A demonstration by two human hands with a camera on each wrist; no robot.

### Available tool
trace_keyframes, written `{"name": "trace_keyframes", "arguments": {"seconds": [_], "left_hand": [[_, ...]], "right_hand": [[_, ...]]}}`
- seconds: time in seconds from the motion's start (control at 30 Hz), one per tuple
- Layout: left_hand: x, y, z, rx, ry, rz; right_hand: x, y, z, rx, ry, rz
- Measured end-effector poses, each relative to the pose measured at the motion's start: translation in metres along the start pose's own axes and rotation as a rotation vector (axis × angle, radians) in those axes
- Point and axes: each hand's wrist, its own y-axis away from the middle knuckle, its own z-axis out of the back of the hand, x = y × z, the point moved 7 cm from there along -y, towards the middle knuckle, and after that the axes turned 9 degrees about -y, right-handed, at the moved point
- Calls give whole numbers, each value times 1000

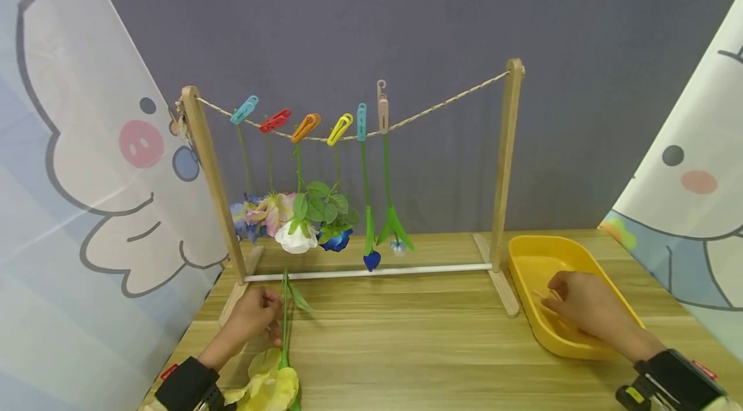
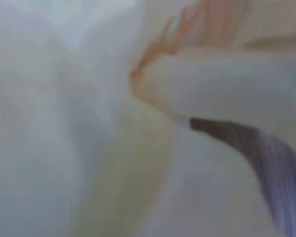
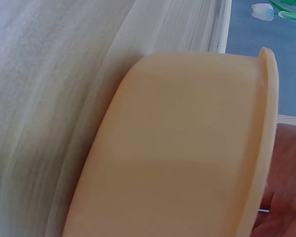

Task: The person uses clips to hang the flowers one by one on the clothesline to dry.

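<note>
In the head view my left hand [image 1: 253, 317] is low over the table at the left, its fingers loosely bent beside the green stem of a yellow flower [image 1: 273, 388]. Whether the fingertips touch the stem cannot be made out. Pale, blurred petals [image 2: 113, 148] fill the left wrist view. My right hand [image 1: 592, 308] reaches into a yellow tray [image 1: 565, 246] and pinches a small beige clothespin [image 1: 548, 298], partly hidden by the fingers. From the right wrist, the tray's outer wall [image 3: 177, 143] covers most of the view, with part of the hand behind its rim.
A wooden stand [image 1: 504, 166] carries a sagging rope [image 1: 447, 101]. Colored clothespins, such as an orange one [image 1: 305, 128], hold several flowers upside down, including a white rose [image 1: 296, 238] and a blue tulip [image 1: 372, 260]. A white bar [image 1: 429, 270] joins the stand's feet.
</note>
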Motion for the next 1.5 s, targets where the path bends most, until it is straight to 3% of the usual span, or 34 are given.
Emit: {"name": "trace_keyframes", "arguments": {"seconds": [0.1,0.33,0.63,0.73,1.07,1.3,1.5], "left_hand": [[-1,0,1,-26,-5,6],[-9,2,8,-120,-125,-29],[-25,2,14,-107,-66,-72],[-25,4,16,-105,-23,-59],[-30,9,29,-207,99,-69],[-37,13,30,-187,186,-61],[-30,17,28,-151,209,-5]], "right_hand": [[1,1,1,-16,-3,11],[2,1,2,-24,-13,10],[3,2,5,-41,-25,3],[3,1,5,-42,-28,2],[1,-1,8,-72,-25,28],[7,-2,12,-92,-55,42],[10,-4,11,-84,-69,38]]}}
